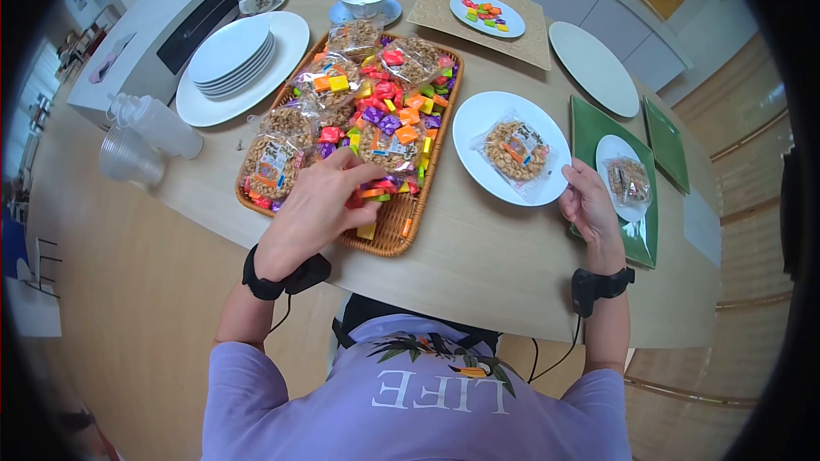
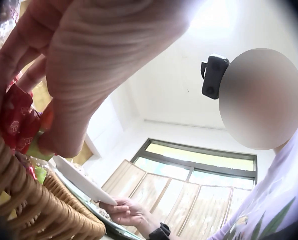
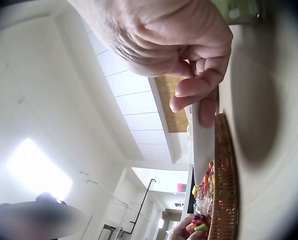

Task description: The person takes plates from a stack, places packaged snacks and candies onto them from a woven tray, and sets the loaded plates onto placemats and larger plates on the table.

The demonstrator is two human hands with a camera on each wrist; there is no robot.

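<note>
A wicker basket [image 1: 398, 243] holds many colourful wrapped candies and several bagged round puffed-grain cakes. My left hand [image 1: 318, 201] reaches into its near end, fingers curled round a few candies; in the left wrist view red wrapped candies [image 2: 15, 111] lie between the fingers and thumb of the left hand [image 2: 64, 65]. My right hand [image 1: 589, 202] pinches the rim of a white plate [image 1: 478, 172] beside the basket, held above the table. One bagged cake [image 1: 515, 150] lies on that plate. The right wrist view shows the right hand's [image 3: 189, 60] thumb and fingers on the plate's edge [image 3: 203, 137].
A green tray [image 1: 589, 132] at right carries a small plate with a bagged cake [image 1: 628, 179]. Farther back are a square board [image 1: 427, 7] with a plate of candies, and an oval plate [image 1: 594, 68]. Stacked plates [image 1: 231, 51], cups and plastic bottles [image 1: 166, 124] stand at left.
</note>
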